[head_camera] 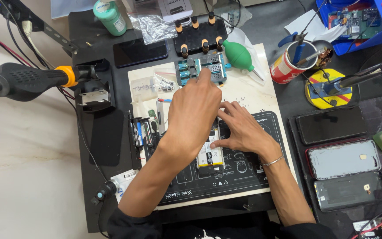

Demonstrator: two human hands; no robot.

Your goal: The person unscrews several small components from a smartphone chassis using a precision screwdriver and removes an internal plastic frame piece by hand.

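Note:
My left hand [194, 116] reaches forward over the white work pad [248, 90], and its index fingertip touches a small blue board-holding fixture [189, 70] at the pad's far edge. Nothing shows in its grasp. My right hand [240, 127] lies with fingers spread on an opened phone [212, 158] that rests on the black repair mat [239, 170]. The thumb presses near the phone's white battery, and a thin bracelet circles that wrist. Most of the phone is hidden under both hands.
A black hot-air tool [27, 82] with an orange collar sits at the left. Behind the pad are a green bottle [110, 17], a dark phone [140, 52] and a green blower bulb [238, 55]. A red can of tools [285, 68] and three phones [343, 158] lie to the right.

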